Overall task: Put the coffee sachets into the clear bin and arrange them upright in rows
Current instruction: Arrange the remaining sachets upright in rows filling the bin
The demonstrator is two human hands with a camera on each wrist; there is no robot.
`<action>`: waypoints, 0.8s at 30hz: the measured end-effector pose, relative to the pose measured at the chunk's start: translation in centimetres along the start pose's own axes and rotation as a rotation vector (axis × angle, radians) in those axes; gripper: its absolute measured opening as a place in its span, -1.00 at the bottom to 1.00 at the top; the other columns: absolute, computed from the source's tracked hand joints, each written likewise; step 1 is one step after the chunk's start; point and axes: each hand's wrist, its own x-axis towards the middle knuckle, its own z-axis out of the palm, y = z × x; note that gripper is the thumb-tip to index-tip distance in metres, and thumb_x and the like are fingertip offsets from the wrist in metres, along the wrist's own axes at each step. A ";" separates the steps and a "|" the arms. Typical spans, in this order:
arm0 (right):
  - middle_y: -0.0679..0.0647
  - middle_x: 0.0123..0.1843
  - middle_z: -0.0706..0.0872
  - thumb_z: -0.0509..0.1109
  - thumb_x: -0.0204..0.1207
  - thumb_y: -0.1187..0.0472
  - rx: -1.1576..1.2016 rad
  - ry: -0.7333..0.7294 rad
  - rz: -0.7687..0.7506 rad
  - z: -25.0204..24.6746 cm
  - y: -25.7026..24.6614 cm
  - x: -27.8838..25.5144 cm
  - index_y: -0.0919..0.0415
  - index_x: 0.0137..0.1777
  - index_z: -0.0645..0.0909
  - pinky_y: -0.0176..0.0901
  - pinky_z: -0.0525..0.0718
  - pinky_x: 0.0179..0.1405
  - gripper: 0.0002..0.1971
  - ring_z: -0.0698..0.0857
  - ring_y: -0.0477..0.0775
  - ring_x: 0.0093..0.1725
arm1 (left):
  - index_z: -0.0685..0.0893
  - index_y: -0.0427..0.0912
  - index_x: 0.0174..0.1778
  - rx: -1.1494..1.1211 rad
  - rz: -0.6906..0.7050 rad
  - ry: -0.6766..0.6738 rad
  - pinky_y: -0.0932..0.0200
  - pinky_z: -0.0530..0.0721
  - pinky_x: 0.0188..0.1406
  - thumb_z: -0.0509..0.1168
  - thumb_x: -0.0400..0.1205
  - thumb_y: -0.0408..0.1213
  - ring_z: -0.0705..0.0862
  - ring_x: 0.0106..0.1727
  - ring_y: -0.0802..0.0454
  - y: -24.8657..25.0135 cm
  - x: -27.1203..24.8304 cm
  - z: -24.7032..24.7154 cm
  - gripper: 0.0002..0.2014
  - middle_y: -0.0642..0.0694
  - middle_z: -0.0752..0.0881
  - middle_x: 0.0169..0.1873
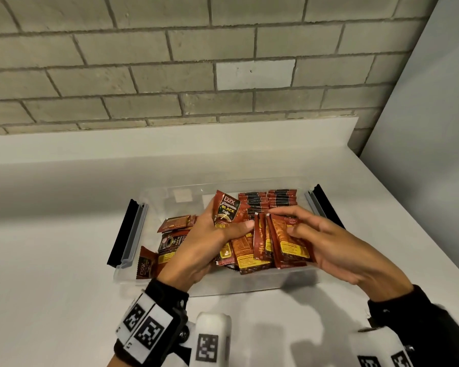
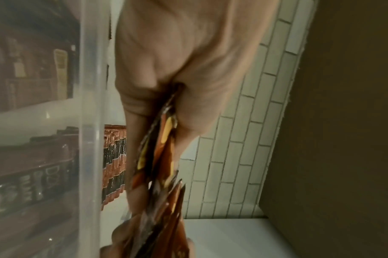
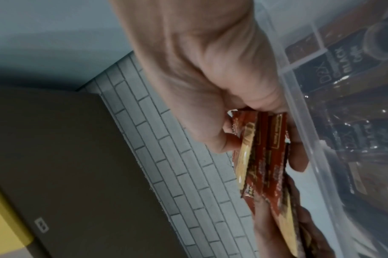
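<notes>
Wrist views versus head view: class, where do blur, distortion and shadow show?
Head view: sharp, brick courses bow, hands shadow the counter. Left wrist view: held sachets smeared, bin wall hazy. Right wrist view: soft, dim; sachets still readable as red and yellow.

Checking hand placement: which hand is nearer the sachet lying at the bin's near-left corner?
Left. The left hand hovers just right of that sachet; the right hand is over the clear bin's right half.

The clear bin [image 1: 289,283] is a shallow, see-through tub with its black-edged latches folded outward. Red-brown coffee sachets [image 1: 252,254] fill it: at the bin's far right corner, upright sachets [image 1: 266,198] stand packed in two neat rows, while loose sachets [image 1: 170,241] lie flat and overlapping along its near and left side.
</notes>
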 end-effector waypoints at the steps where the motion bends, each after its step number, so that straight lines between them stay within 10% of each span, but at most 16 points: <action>1: 0.23 0.27 0.65 0.15 0.67 0.36 -0.015 -0.014 0.006 0.2 0.0 0.0 -0.01 0.29 0.62 0.11 0.78 0.01 -0.64 0.72 0.20 0.21 | 0.60 -0.10 0.18 0.005 0.035 0.027 0.01 0.81 -0.13 0.48 0.46 -0.47 0.83 -0.07 -0.11 0.0 0.2 0.1 -0.59 -0.13 0.84 -0.08; 5: 0.24 0.27 0.66 0.16 0.66 0.40 -0.019 -0.058 0.001 0.9 0.0 0.3 0.03 0.29 0.62 0.08 0.79 -0.08 -0.64 0.74 0.19 0.19 | 0.59 -0.09 0.19 0.034 0.123 0.142 -0.11 0.78 0.03 0.50 0.48 -0.27 0.81 0.01 -0.10 -0.1 0.4 1.1 -0.62 -0.12 0.82 0.00; 9: 0.24 0.28 0.66 0.15 0.66 0.42 -0.009 -0.017 -0.010 0.7 0.0 0.5 0.04 0.29 0.62 0.05 0.79 -0.06 -0.63 0.74 0.18 0.19 | 0.45 0.12 0.45 0.039 0.044 0.105 -0.27 0.58 0.34 0.48 0.34 0.28 0.66 0.33 -0.08 0.4 -0.1 1.2 -0.23 -0.03 0.71 0.28; 14: 0.26 0.26 0.69 0.12 0.68 0.40 0.041 0.037 -0.025 0.6 -0.4 0.9 0.01 0.32 0.60 0.12 0.77 0.05 -0.61 0.72 0.21 0.21 | 0.47 -0.19 0.41 -0.194 -0.063 0.010 -0.19 0.69 0.18 0.23 0.63 -0.51 0.73 0.13 -0.18 0.4 0.0 0.0 -0.59 -0.25 0.77 0.12; 24: 0.29 0.17 0.73 0.16 0.68 0.35 0.346 0.073 -0.068 2.4 -0.4 1.4 0.17 0.37 0.50 0.07 0.82 -0.12 -0.70 0.78 0.30 0.07 | 0.53 -0.26 0.30 -0.446 0.075 0.131 -0.02 0.77 -0.09 0.37 0.37 -0.60 0.80 0.01 -0.12 -0.3 0.3 0.7 -0.45 -0.27 0.80 0.02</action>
